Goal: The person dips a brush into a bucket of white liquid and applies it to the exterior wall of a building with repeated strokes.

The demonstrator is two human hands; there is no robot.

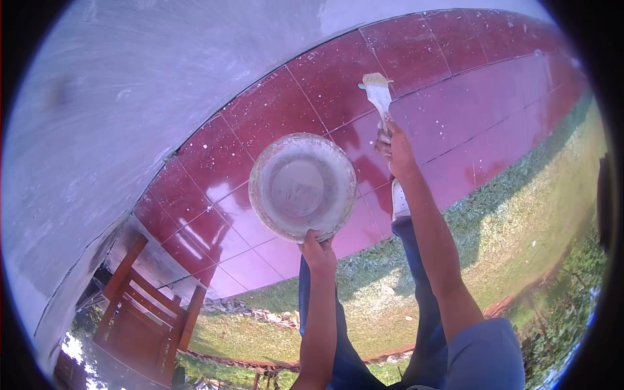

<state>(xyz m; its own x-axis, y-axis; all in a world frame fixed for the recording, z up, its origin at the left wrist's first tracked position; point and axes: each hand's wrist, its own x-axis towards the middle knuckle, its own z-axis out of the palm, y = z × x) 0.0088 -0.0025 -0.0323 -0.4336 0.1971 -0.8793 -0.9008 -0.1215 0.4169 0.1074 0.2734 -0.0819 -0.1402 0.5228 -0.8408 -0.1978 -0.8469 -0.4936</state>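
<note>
My left hand (318, 253) grips the near rim of a round, paint-smeared basin (260, 188), thumb over the edge. A whitish layer covers the basin's bottom. To the right, my right hand (398, 148) is closed around the handle of a paintbrush (379, 94). The brush points up and away from me, its pale bristles at the top and white paint coating its ferrule. Both the basin and the brush are held above the red tiled floor (325, 71).
A whitish wall (162, 71) curves along the left and far side, meeting the tiles. White drops speckle the floor. A wooden chair (146, 312) stands at lower left. Grass (520, 221) borders the tiles on the right. My shoe (400, 200) is on the tiles below my right forearm.
</note>
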